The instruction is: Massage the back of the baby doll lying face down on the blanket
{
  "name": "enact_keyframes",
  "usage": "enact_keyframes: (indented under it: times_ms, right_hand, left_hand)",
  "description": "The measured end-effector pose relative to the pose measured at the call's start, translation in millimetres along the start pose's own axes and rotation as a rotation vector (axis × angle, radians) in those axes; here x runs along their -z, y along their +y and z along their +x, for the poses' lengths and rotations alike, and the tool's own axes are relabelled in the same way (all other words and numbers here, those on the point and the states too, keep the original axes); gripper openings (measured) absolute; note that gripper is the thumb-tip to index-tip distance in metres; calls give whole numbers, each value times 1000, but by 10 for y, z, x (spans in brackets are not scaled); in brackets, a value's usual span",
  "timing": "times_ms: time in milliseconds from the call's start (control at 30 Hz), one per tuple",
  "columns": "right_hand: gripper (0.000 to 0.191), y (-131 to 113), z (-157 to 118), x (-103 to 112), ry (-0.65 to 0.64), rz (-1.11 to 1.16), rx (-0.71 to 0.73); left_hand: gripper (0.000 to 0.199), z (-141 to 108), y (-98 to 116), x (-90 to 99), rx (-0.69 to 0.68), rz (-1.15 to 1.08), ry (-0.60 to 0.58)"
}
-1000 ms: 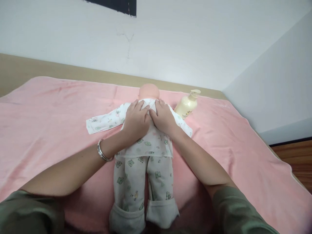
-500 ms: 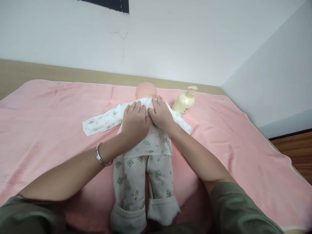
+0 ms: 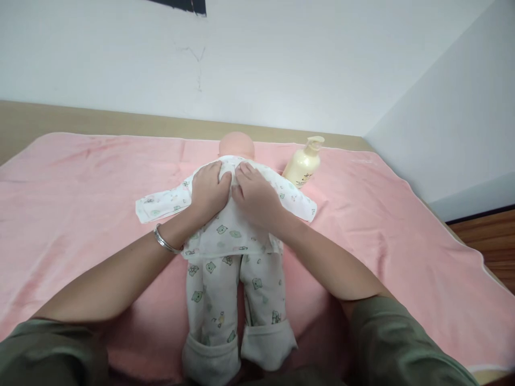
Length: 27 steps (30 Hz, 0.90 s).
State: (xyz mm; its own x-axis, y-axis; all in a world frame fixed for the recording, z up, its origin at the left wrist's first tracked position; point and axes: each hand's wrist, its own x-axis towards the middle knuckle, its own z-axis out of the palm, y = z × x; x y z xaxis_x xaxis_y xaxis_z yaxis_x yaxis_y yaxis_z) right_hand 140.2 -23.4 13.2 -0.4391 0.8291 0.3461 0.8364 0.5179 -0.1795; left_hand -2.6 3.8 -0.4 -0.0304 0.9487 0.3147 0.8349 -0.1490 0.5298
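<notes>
"Where is the doll [image 3: 236,145]?"

"On the pink cloth [image 3: 418,230], head near its far edge, rolled trouser cuffs [image 3: 211,356] towards the camera"

"And the hands?"

"Both lie on the upper part of its printed shirt [image 3: 231,236]. The left hand [image 3: 209,190] rests flat with its grip spread, thumb angled off the fingers. The right hand [image 3: 257,195] is just beside it, fingers bent on the cloth of the shirt near the collar; whether that grip pinches any fabric, I can't tell"

"Anything close by?"

"A cream pump bottle [image 3: 302,167], just past the shirt's right-hand sleeve as viewed, so little room on that side by the shoulder. A silver bangle [image 3: 164,240] circles the left wrist"

"How are the edges?"

"Behind the cloth a tan strip of the surface [image 3: 120,119] shows, and the white wall [image 3: 261,64] rises beyond it, so the far side is tight. The cloth's right edge slants down towards brown wood [image 3: 486,236]"

"Open room?"

"Plenty: broad pink cloth lies bare left of the outstretched left-hand sleeve, and more to the right of the bottle and the right forearm"
</notes>
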Motion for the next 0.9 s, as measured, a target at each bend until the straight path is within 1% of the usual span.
enact_keyframes:
  times_ms: [100, 167, 433, 733, 800, 900]
  right_hand:
    - [59, 171, 161, -39, -7, 86, -133]
    - [60, 230, 199, -59, -3, 118, -173]
    - [62, 235, 158, -74, 6, 133, -148]
    - [50, 221, 155, -34, 35, 59, -123]
    - [49, 190, 125, -28, 54, 27, -121]
    - [49, 96, 14, -41, 101, -35, -84]
  left_hand:
    - [33, -18, 5, -16, -9, 0, 20]
    - [35, -17, 2, -28, -14, -1, 24]
    - [38, -12, -14, -50, -39, -16, 49]
    - [39, -64, -6, -29, -123, -25, 89]
    - [38, -69, 7, -23, -104, -35, 102]
    - [35, -70, 43, 13, -20, -11, 77]
